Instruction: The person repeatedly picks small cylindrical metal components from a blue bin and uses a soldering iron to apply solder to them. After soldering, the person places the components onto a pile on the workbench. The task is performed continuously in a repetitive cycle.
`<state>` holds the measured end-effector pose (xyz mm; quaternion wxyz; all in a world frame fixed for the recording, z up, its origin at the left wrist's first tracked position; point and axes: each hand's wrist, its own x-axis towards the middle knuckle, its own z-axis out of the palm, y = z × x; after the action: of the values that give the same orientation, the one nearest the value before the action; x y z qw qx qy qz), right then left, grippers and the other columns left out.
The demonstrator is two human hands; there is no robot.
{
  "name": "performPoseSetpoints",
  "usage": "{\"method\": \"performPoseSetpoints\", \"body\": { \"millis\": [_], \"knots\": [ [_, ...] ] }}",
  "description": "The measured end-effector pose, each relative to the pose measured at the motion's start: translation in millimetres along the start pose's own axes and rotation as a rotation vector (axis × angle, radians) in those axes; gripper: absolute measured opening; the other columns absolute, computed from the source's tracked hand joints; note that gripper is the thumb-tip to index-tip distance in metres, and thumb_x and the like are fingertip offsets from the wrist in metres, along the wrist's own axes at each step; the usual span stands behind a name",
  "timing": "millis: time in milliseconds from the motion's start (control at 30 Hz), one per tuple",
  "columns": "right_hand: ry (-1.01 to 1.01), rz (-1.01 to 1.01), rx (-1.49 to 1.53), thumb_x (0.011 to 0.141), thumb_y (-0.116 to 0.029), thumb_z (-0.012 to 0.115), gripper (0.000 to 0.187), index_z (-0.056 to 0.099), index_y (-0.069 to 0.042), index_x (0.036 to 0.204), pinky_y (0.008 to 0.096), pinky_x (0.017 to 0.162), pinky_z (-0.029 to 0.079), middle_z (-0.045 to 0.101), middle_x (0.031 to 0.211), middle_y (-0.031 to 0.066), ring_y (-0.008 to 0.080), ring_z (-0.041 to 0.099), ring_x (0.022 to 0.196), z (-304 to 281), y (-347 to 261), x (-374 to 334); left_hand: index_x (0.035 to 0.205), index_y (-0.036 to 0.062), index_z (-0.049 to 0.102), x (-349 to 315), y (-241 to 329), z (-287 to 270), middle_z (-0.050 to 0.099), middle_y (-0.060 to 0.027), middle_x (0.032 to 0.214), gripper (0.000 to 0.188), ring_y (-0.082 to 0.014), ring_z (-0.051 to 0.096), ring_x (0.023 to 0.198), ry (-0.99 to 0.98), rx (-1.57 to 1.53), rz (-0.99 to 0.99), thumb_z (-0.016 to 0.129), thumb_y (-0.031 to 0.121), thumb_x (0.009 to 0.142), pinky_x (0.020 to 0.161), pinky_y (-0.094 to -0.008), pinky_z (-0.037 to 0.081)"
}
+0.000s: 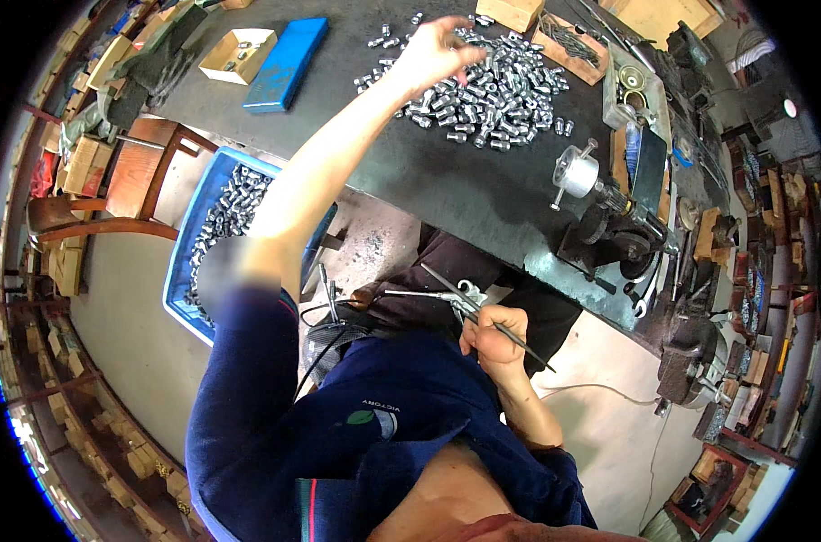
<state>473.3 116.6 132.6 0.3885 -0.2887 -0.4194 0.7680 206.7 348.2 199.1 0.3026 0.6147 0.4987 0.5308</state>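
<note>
My left hand [439,56] reaches over the far worktable, at the left side of a heap of small shiny metal fittings [510,95]. Its fingers are apart and bent down toward the pieces, and no held piece shows. Close to my body, my right hand [498,336] is closed around a long thin dark rod [531,353], slim like a needle file, which slants across my lap. Just beyond that hand, a silver metal piece [467,294] with a straight bar lies over my dark trousers. How it is supported is hidden.
A blue crate [177,262] of similar fittings stands at my left, beside a wooden chair [139,176]. On the table [374,149] are a blue flat box [287,65], a small carton [237,56] and, at right, a machine with a round metal head [576,172].
</note>
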Motion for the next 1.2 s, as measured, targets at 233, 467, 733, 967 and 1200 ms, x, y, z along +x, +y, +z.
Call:
{"method": "performPoseSetpoints", "body": {
  "millis": [233,467,733,967,1200],
  "knots": [
    [0.042,0.019,0.002,0.068,0.002,0.045,0.025,0.031,-0.007,0.049,0.027,0.039,0.038,0.038,0.048,0.0059,0.0122,0.037,0.043,-11,5,-6,0.114,-0.0025,0.054,-110,-33,-21,0.066,-0.017,0.095,0.047,-0.0304,0.065,0.087,0.009,0.612,0.136,0.066,0.026,0.079,0.08,-0.0369,0.05],
    [-0.02,0.048,-0.114,0.069,0.001,0.046,0.025,0.034,-0.006,0.049,0.0265,0.038,0.039,0.04,0.048,0.0068,0.0134,0.041,0.044,-4,8,-7,0.106,0.0043,0.059,-226,-25,5,0.057,-0.0159,0.118,0.037,-0.0289,0.048,0.12,-0.575,0.576,0.513,0.065,0.029,0.079,0.105,-0.0475,0.031],
    [0.009,0.088,-0.093,0.065,0.007,0.049,0.026,0.034,-0.005,0.047,0.0276,0.039,0.04,0.042,0.048,0.0076,0.0168,0.049,0.044,13,-1,-12,0.108,-0.0011,0.058,-151,-58,-2,0.058,-0.0208,0.113,0.036,-0.0335,0.054,0.109,-0.05,0.584,0.222,0.061,0.024,0.083,0.092,-0.0397,0.043],
    [0.019,0.056,-0.04,0.069,0.007,0.051,0.026,0.037,-0.004,0.051,0.0282,0.043,0.042,0.045,0.052,0.0076,0.0146,0.047,0.046,-1,3,-24,0.113,0.0014,0.057,-222,-35,32,0.045,-0.019,0.132,0.038,-0.0336,0.04,0.126,-0.359,0.723,0.405,0.061,0.018,0.079,0.106,-0.0486,0.028],
    [-0.069,-0.079,-0.3,0.071,-0.006,0.055,0.025,0.037,-0.006,0.054,0.0252,0.045,0.027,0.038,0.051,-0.0031,0.0049,0.035,0.051,-3,-6,-25,0.088,-0.0004,0.063,-214,-22,-4,0.057,-0.0145,0.121,0.019,-0.0286,0.05,0.118,-0.54,0.617,0.506,0.06,0.002,0.07,0.101,-0.044,0.038]
  ]
}}
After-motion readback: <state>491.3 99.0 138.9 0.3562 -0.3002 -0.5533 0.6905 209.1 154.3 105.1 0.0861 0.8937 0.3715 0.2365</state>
